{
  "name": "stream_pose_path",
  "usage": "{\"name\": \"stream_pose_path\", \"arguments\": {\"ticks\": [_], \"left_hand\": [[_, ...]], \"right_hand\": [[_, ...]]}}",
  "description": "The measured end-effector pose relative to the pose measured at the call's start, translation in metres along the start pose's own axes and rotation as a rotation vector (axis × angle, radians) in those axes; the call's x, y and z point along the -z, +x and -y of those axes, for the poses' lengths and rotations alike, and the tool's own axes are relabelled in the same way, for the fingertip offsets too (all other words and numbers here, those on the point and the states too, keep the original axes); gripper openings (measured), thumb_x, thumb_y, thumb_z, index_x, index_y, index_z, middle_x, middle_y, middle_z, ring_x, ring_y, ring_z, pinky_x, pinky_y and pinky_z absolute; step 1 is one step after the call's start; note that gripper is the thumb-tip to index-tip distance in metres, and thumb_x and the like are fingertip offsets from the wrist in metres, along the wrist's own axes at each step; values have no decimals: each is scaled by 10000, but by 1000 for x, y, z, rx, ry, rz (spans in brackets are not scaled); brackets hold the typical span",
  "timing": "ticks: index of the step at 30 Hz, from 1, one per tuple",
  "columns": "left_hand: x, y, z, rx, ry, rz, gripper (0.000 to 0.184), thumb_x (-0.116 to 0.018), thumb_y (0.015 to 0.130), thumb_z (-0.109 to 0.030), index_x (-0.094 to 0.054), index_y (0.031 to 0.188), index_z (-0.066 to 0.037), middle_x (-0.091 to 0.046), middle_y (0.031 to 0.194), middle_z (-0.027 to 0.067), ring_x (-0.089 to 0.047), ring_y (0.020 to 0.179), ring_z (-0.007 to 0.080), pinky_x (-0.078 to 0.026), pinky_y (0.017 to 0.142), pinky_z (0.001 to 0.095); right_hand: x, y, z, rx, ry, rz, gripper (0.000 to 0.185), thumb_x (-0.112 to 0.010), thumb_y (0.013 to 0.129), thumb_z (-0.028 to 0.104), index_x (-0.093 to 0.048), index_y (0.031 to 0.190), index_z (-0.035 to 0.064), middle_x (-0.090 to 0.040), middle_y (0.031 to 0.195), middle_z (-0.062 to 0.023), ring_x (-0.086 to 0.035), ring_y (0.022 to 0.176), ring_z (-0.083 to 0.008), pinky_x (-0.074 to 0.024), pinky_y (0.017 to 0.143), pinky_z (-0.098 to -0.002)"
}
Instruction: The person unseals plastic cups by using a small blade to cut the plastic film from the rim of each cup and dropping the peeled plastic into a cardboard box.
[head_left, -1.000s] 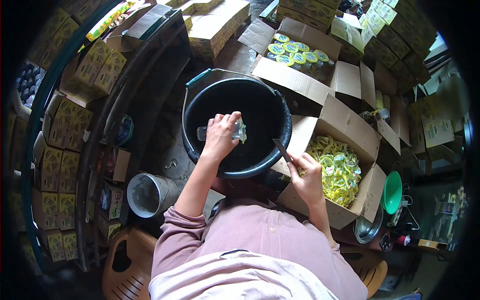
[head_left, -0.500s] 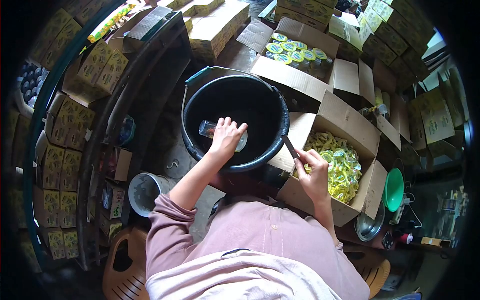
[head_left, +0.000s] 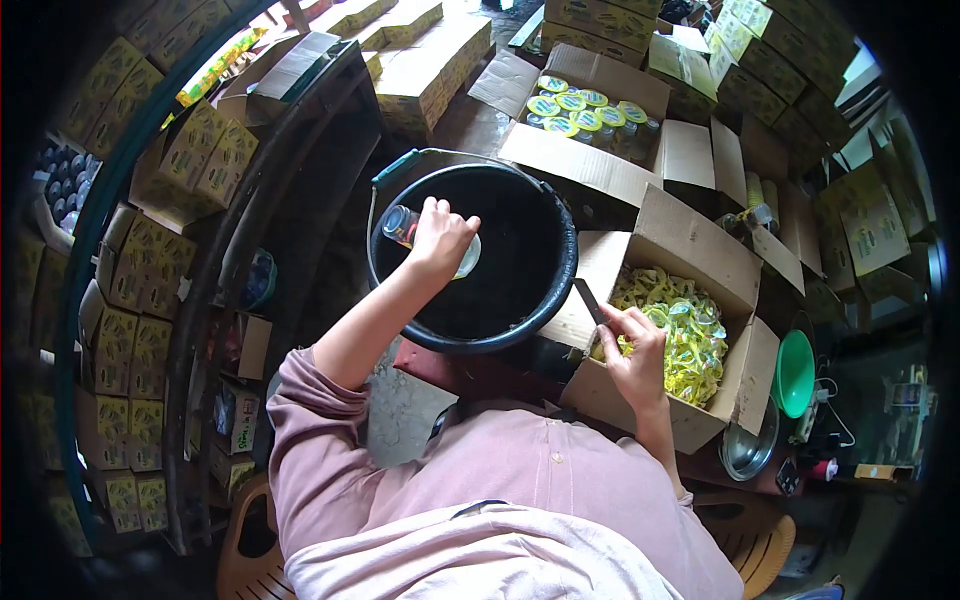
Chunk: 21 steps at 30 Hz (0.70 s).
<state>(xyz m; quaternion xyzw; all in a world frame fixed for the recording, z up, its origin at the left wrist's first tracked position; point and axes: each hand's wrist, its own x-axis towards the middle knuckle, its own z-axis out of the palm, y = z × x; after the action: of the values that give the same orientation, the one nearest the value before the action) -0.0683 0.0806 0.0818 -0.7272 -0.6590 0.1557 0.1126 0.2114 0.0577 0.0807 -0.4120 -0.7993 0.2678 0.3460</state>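
Note:
My left hand (head_left: pixel 443 240) is closed around a clear plastic cup (head_left: pixel 399 224), which lies tilted on its side above the black bucket (head_left: pixel 546 318). The cup's bottom points left, and a pale round end shows below my fingers on the right. What the cup holds is hard to make out. My right hand (head_left: pixel 637 352) grips a knife (head_left: pixel 590 302) with a dark flat blade, pointing up and left beside the bucket's rim. Under that hand stands an open carton (head_left: pixel 690 222) with a heap of yellow-and-clear plastic lid scraps (head_left: pixel 675 325).
Behind the bucket, an open box (head_left: pixel 585 165) holds several cups with yellow printed lids (head_left: pixel 570 103). A green bowl (head_left: pixel 793 374) and a metal bowl (head_left: pixel 748 445) sit at the right. Stacked printed cartons (head_left: pixel 135 345) line the left shelf. The bucket's handle (head_left: pixel 398 167) is raised at its far rim.
My left hand has moved slightly up and left with the cup, whose bottom now tips more towards me. My right hand and the knife are a little lower. The white pail at left is now out of sight.

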Motion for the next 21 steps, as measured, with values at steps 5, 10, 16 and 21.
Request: {"name": "stream_pose_path", "arguments": {"ticks": [5, 10, 16, 21], "left_hand": [[6, 5, 6, 3, -43, -38, 380, -672, 624, -80, -558, 983, -134, -604, 787, 63, -564, 858, 214, -373, 757, 336], [19, 6, 19, 24, -98, -120, 436, -703, 574, -60, -560, 982, -113, -539, 931, 90, -548, 898, 229, -390, 762, 343], [23, 4, 31, 45, -159, -139, 526, -751, 534, -109, -551, 1021, -93, -517, 967, 108, -543, 910, 243, -401, 766, 350], [16, -2, 28, 78, -235, -100, 587, -730, 590, -200, -487, 1099, -39, -515, 971, 131, -548, 899, 265, -414, 758, 361]], "right_hand": [[2, 2, 3, -1, -5, -31, 319, -592, 705, -37, -597, 1020, 13, -534, 682, -105, -530, 575, -192, -432, 561, -308], [3, 4, 0, 35, -13, -63, 352, -594, 694, -43, -591, 1039, 29, -528, 661, -93, -525, 581, -187, -435, 566, -309], [4, 3, -2, 38, -17, -71, 351, -595, 691, -41, -591, 1034, 30, -529, 662, -88, -525, 585, -185, -436, 570, -309], [4, 6, -2, 32, -14, -91, 339, -597, 692, -39, -594, 1024, 32, -533, 665, -87, -527, 584, -188, -436, 573, -311]]}}
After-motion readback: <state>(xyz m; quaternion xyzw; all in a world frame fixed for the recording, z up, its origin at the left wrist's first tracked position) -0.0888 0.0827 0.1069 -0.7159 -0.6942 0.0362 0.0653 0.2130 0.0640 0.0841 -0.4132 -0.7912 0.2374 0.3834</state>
